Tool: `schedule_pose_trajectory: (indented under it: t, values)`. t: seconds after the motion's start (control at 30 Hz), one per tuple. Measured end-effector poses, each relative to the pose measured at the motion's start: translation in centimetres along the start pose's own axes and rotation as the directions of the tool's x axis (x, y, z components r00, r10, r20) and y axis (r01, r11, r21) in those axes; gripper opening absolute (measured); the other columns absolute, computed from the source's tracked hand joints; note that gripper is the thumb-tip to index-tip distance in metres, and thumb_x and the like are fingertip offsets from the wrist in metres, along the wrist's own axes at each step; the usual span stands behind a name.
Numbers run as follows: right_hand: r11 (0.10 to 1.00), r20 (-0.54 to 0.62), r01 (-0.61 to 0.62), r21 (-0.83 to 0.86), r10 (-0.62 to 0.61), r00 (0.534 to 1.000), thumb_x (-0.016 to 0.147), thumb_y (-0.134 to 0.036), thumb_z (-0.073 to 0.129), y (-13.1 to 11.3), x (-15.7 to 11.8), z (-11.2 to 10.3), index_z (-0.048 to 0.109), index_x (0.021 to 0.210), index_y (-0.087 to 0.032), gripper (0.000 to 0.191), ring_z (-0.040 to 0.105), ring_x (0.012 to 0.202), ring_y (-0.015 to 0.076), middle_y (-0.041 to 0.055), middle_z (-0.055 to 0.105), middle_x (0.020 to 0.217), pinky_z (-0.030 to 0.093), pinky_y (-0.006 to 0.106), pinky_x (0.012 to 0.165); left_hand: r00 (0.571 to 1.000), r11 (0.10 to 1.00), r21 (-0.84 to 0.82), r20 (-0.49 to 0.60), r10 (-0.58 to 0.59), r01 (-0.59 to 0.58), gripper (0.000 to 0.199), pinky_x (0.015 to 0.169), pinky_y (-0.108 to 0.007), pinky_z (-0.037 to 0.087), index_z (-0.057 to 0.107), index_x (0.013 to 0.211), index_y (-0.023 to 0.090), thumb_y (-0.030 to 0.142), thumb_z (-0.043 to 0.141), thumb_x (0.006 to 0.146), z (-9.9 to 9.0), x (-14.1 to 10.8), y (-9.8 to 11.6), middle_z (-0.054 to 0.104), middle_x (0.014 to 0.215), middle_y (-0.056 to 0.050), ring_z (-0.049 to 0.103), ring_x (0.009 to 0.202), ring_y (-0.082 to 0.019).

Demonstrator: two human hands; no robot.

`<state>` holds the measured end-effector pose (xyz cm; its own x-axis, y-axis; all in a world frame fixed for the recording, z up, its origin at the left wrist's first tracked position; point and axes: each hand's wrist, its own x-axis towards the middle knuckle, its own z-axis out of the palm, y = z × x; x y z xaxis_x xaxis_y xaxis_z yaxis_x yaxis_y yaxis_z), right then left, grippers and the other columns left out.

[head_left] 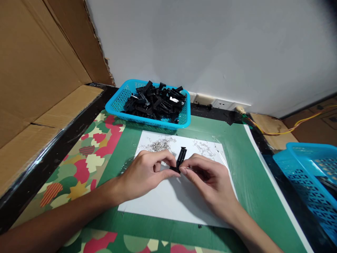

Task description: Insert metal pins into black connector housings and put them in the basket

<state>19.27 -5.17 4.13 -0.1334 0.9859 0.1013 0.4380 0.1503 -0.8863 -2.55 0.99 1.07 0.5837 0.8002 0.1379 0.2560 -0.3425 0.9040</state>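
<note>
A small black plastic part (181,156), long and narrow with a wider end, stands tilted between my two hands over a white sheet of paper (168,200). My left hand (150,168) pinches its lower end between thumb and forefinger. From the other side, my right hand (207,175) has thumb and forefinger pressed together right beside the part's lower end. Whatever tiny thing those right fingertips grip is too small to make out. Behind my left hand lies a pile of small metal pieces (160,144), and a thinner scatter of thin metal pieces (204,148) spreads behind my right hand.
At the back, a blue basket (113,105) holds many black plastic parts (155,102). Another blue basket (300,165) stands at the right edge. Cardboard (39,70) walls the left side. Sockets (222,104) and a plugged-in yellow cable (284,133) sit along the wall.
</note>
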Motion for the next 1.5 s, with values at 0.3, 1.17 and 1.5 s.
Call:
schedule_pose_trajectory:
  t: [0.3, 1.17, 1.5]
  values:
    - [0.999, -0.07, -0.01, 0.033, 0.012, 0.998, 0.097, -0.025, 0.07, -0.2, -0.3, 0.5, 0.079, 0.086, -0.019, 0.015, 0.062, 0.064, 0.0144, 0.0031, 0.074, 0.077, 0.046, 0.025, 0.057, 0.998, 0.997, 0.044, -0.019, 0.06, -0.059, 0.009, 0.05, -0.021, 0.033, 0.073, 0.094, 0.019, 0.026, 0.079, 0.093, 0.1, -0.1, 0.1, 0.053, 0.063, 0.008, 0.039, 0.05, -0.007]
    - [1.0, -0.125, 0.028, -0.003, -0.028, 0.992, 0.095, -0.021, 0.068, -0.5, -0.4, 0.9, 0.077, 0.083, -0.019, 0.015, 0.058, 0.058, 0.0124, 0.002, 0.073, 0.073, 0.043, 0.024, 0.051, 0.996, 0.99, 0.115, -0.025, 0.082, -0.078, 0.006, 0.053, -0.021, 0.037, 0.073, 0.096, 0.02, 0.022, 0.078, 0.093, 0.1, -0.2, -0.2, 0.06, 0.068, 0.006, 0.042, 0.052, -0.007]
    - [0.996, -0.188, 0.076, -0.054, -0.084, 0.979, 0.095, -0.018, 0.068, -0.5, -0.6, 1.3, 0.075, 0.081, -0.018, 0.016, 0.057, 0.056, 0.0121, 0.0011, 0.069, 0.069, 0.04, 0.024, 0.049, 0.996, 0.993, 0.094, -0.036, 0.08, -0.076, 0.009, 0.053, -0.022, 0.036, 0.073, 0.095, 0.019, 0.026, 0.079, 0.094, 0.1, -0.2, -0.1, 0.06, 0.069, 0.006, 0.04, 0.052, -0.007]
